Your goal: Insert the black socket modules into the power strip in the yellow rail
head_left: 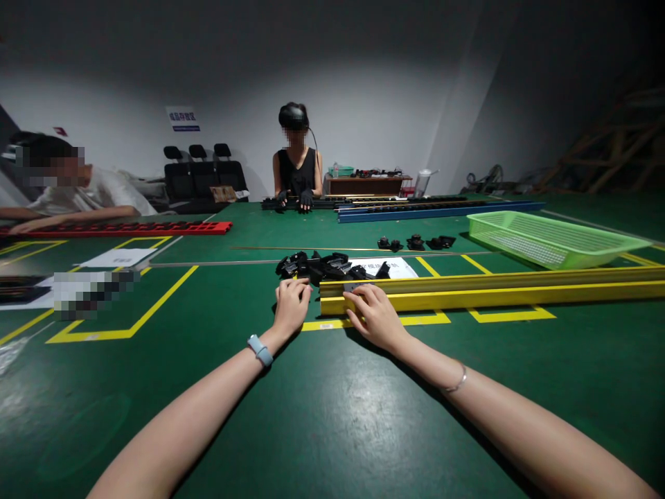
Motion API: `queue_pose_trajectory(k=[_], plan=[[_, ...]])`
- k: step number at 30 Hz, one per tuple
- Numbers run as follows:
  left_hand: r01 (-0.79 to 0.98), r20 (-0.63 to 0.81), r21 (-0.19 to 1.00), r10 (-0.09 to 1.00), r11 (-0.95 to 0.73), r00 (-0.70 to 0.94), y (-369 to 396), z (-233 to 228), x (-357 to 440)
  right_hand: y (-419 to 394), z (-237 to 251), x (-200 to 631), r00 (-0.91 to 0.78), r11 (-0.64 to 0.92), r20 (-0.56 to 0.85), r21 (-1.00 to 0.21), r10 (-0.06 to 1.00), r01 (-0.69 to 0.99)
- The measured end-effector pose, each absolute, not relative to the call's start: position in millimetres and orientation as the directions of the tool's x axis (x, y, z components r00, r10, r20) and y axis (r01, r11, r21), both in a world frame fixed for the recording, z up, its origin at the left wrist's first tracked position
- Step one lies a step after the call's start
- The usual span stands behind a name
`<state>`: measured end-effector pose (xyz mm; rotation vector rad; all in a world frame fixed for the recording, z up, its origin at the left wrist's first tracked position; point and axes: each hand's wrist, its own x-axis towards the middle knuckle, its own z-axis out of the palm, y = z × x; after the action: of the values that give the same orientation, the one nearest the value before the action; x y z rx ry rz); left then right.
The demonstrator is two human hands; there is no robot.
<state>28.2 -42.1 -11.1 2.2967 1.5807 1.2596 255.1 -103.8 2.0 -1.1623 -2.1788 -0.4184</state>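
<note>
I've got both hands down at the near end of the yellow rail (pixel 488 290), which lies flat on the green surface (pixel 332 416) and runs off to the right, well past my right fingertips. My right hand (pixel 375 315) sits on the rail's end, fingers (pixel 358 299) curled over the top edge around a small grey piece; whether they pinch it or just press it, I cannot tell. My left hand (pixel 291 305) is just beside the rail's end, fingers bent in a loose fist with something dark inside, though the grip itself is hidden from me. The pile of black clips (pixel 325 267) lies just beyond those knuckles, with a white sheet (pixel 387 265) next to it.

My read on handling: the rail looks like stiff metal, long, so lifted by one end it would swing and lever hard; better taken near its middle or by both ends. Its painted faces look smooth, likely slippery. The clips look like light, hard plastic, easy to pinch one by one.

A green basket (pixel 551 239) sits beyond the rail, far from my fingers.
</note>
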Motion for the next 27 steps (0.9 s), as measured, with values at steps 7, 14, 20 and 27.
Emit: queue_pose_trajectory(k=[7,14,20,27], plan=[[0.703,0.494,0.608,0.869,-0.369,0.028,-31,-19,25,-103,2,255,-0.394,0.563,0.683,-0.030,0.615,0.826],[0.714,0.359,0.618,0.926,-0.329,0.116,-24,-25,23,-104,1,257,-0.437,0.649,0.709,-0.038,0.554,0.760],[0.687,0.390,0.634,0.914,-0.354,0.111,-20,-28,20,-107,-2,256,-0.674,0.825,0.626,0.084,0.392,0.558],[0.530,0.383,0.778,0.924,-0.337,0.025,-18,-31,20,-106,-4,254,-0.728,0.827,0.522,0.071,0.445,0.557]])
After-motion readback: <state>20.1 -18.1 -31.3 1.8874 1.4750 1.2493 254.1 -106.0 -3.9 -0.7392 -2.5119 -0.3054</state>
